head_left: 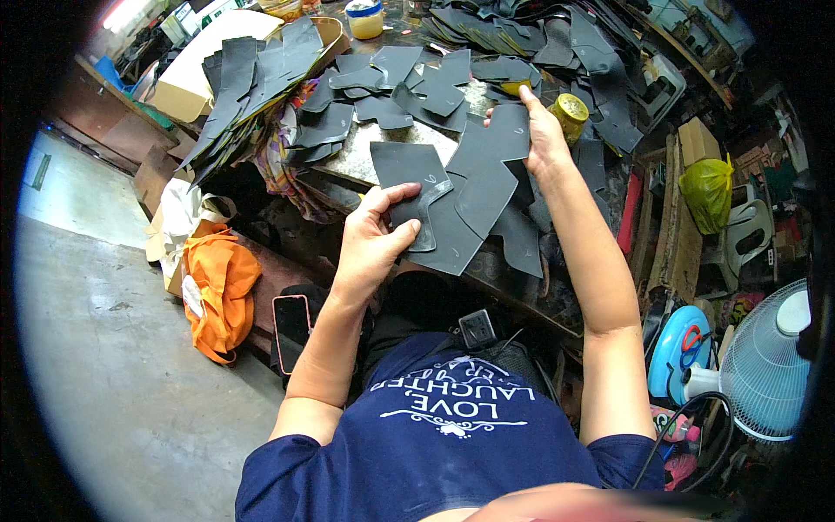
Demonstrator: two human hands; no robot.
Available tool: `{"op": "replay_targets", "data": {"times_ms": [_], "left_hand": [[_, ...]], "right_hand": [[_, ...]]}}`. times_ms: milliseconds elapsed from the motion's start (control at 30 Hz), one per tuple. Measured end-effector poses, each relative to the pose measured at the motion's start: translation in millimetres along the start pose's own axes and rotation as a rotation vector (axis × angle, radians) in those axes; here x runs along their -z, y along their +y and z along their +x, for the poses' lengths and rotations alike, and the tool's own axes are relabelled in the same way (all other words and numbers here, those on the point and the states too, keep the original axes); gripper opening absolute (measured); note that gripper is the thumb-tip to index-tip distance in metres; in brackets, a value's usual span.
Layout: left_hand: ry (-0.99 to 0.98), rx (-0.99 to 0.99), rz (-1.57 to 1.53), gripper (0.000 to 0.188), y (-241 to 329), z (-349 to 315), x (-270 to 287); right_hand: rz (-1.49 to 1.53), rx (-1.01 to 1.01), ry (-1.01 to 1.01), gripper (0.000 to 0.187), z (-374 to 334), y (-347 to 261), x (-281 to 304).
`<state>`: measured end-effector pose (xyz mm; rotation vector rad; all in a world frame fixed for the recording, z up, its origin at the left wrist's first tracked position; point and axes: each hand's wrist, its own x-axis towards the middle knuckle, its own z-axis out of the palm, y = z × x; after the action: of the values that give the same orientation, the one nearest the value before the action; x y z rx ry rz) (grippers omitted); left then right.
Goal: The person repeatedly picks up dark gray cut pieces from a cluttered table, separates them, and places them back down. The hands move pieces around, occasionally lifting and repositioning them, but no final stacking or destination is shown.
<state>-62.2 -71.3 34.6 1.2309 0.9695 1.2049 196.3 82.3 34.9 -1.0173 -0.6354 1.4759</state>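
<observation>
My left hand (376,237) is closed on the lower left edge of a black leather piece (409,165), with fingers and thumb at a small curved leather piece (431,213) that lies over it. Higher up, my right hand (544,135) grips the upper right side of a larger zigzag-edged leather piece (491,174), some of its fingers hidden behind the sheet. The two held pieces overlap. Just past the right fingertips is a yellow item (515,88) that I cannot make out. Several cut black leather pieces (396,65) are spread beyond my hands on a pale board (355,158).
Stacks of black leather (252,74) stand at the left and far right of the table. A yellow-lidded jar (570,113) is beside my right hand; a pale jar (364,21) stands farther back. Orange cloth (217,287) hangs at lower left. A fan (770,357) stands at right.
</observation>
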Motion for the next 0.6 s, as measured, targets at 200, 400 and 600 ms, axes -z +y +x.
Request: {"op": "replay_targets", "data": {"times_ms": [200,400,600], "left_hand": [[0.046,-0.085,0.123,0.043,-1,-2,3],[0.015,-0.12,0.171,0.045,4,-9,13],[0.003,-0.082,0.092,0.046,16,-26,30]], "right_hand": [[-0.038,0.075,0.059,0.025,42,18,13],[-0.012,0.058,-0.098,0.019,44,8,8],[0.052,0.218,-0.019,0.026,41,-10,0]]}}
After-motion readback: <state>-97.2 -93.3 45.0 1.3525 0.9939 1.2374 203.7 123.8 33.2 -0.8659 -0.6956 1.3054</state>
